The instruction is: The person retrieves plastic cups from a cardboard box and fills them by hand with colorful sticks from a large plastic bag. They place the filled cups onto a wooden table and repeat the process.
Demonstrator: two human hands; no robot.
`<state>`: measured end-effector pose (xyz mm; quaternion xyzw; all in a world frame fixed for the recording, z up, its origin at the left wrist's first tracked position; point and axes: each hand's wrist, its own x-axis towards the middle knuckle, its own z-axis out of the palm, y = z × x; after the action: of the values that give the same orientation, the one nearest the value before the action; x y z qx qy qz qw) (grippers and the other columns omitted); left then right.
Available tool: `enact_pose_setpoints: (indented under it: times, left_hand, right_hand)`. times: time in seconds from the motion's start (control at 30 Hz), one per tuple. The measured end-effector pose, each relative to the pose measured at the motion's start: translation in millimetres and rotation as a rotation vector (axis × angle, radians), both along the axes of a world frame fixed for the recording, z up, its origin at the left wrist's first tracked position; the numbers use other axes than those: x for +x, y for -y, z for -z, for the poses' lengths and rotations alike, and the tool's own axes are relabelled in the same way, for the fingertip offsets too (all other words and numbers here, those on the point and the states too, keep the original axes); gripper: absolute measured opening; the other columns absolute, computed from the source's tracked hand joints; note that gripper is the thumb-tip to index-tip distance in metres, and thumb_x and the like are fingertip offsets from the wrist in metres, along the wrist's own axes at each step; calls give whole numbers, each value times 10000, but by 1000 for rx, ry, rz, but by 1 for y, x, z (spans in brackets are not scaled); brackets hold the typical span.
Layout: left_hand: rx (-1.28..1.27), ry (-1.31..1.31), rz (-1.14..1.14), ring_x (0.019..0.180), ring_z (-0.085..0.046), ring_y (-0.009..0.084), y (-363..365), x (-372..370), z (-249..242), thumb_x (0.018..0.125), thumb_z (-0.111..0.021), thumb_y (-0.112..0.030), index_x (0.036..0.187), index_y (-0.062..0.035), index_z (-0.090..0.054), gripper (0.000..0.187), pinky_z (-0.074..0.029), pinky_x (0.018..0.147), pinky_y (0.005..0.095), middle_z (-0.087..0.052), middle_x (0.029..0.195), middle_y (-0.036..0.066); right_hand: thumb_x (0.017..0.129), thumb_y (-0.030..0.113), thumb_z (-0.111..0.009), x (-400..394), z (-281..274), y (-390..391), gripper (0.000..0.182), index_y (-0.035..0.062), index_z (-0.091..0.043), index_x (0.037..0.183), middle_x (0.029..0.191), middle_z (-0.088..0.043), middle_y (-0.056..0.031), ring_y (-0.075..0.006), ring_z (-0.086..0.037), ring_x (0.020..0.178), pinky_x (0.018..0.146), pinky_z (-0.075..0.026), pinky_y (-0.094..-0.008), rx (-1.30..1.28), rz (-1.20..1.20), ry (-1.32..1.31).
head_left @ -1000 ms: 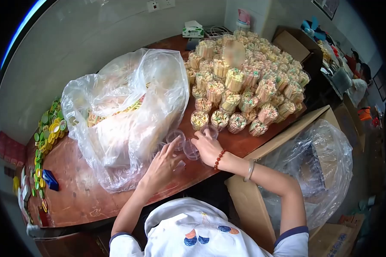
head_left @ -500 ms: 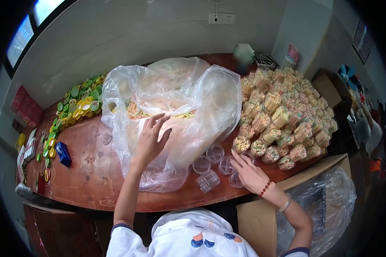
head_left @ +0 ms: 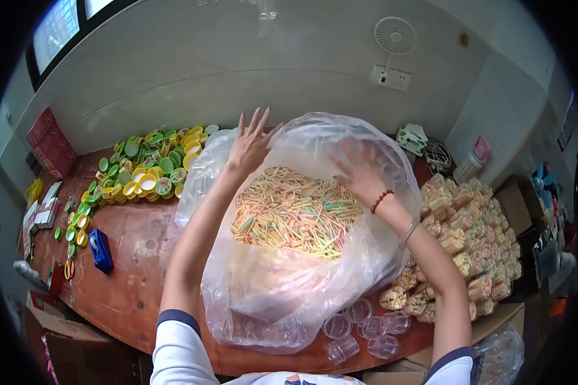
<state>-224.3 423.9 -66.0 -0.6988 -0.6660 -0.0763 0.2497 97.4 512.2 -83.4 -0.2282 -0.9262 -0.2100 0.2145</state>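
A large clear plastic bag (head_left: 257, 314) lies on the red-brown table, its mouth spread wide. Inside it shows a heap of thin pastel sticks (head_left: 295, 212). My left hand (head_left: 250, 144) is raised at the bag's upper left edge, fingers apart, with nothing held. Against the bag's right inner side is my right hand (head_left: 359, 170), slightly blurred, its fingers spread. Several empty clear jars (head_left: 342, 348) lie near the front edge of the table, beside the bag.
Green and yellow lids (head_left: 148, 183) are piled at the left, with a blue tape dispenser (head_left: 100, 250) in front. Many stick-filled jars (head_left: 475, 256) stand at the right. Below them is a cardboard box (head_left: 507, 317). A white fan (head_left: 395, 35) is on the wall.
Both hands have moved up and away from me, the right one leaving the empty jars. The bag's mouth is wider, exposing more sticks. The camera view has shifted upward.
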Motion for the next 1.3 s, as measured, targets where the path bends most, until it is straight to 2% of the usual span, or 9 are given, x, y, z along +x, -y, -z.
enact_pose_setpoints:
  times: [0.17,0.23,0.33,0.5,0.63,0.87,1.0,1.17,1.3]
  left_hand:
    - [-9,-20,-238,1541,-253,359,-51,-76,43,993,-595,-298,1520,-282,-478,540,-74,1238,679,-380,1609,147]
    - [-311,104,-392,1475,-385,371,-45,-82,67,1037,-491,-373,1433,-244,-577,425,-91,1222,705,-543,1474,165]
    - [-433,472,-466,1357,-539,372,-29,-89,100,1057,-391,-442,1314,-159,-661,468,-163,1195,728,-700,1245,174]
    - [283,494,65,1294,-548,380,51,-24,7,1041,-535,-240,1385,-45,-560,396,-395,1155,507,-585,1375,196]
    - [-88,643,455,1189,-579,354,158,69,-23,1006,-624,-278,1430,-76,-510,483,-461,1035,493,-608,1257,176]
    - [-207,649,305,1156,-547,353,282,114,89,942,-698,-263,1330,-96,-555,446,-450,1031,459,-589,1239,132]
    - [-146,579,154,1132,-554,327,309,136,63,878,-725,-125,1286,-93,-599,428,-466,998,433,-595,1199,123]
    - [-410,820,588,1177,-548,290,313,228,31,854,-698,-110,1361,-95,-592,519,-455,1015,403,-592,1213,123]
    - [-302,277,728,1205,-540,229,286,258,78,880,-609,-178,1327,-87,-621,457,-423,1043,358,-603,1225,76]
  right_hand:
    - [1048,499,-443,-20,14,-110,606,308,-326,1611,1661,-269,-207,-463,-228,1521,1206,-206,-662,-404,591,-86]
    - [1055,543,-360,-10,48,-152,642,177,-368,1583,1646,-308,-213,-443,-290,1508,1219,-244,-608,-1055,530,50]
    - [1061,551,-301,2,127,-173,658,130,-386,1560,1591,-386,-260,-431,-402,1452,1223,-286,-536,-836,574,5]
    - [1010,271,-515,2,4,-74,358,-24,-710,1067,1183,-690,-240,-434,-654,1091,964,-509,-482,-761,379,-25]
    - [951,141,-627,14,-26,63,197,-24,-674,1048,1051,-704,-204,-380,-670,995,901,-529,-446,-654,-328,-278]
    - [901,272,-747,71,13,153,551,27,-501,1329,1246,-508,-226,-364,-517,1223,1006,-457,-423,-941,-47,45]
    - [919,230,-733,82,24,157,635,2,-450,1440,1326,-508,-239,-395,-503,1279,1090,-429,-431,-849,-186,-132]
    - [926,204,-731,87,-14,186,448,26,-587,1311,1236,-613,-198,-395,-595,1170,1027,-476,-428,-746,-156,-308]
    - [916,177,-747,107,-38,222,377,20,-645,1244,1213,-671,-152,-355,-658,1107,986,-509,-395,-830,-119,-391]
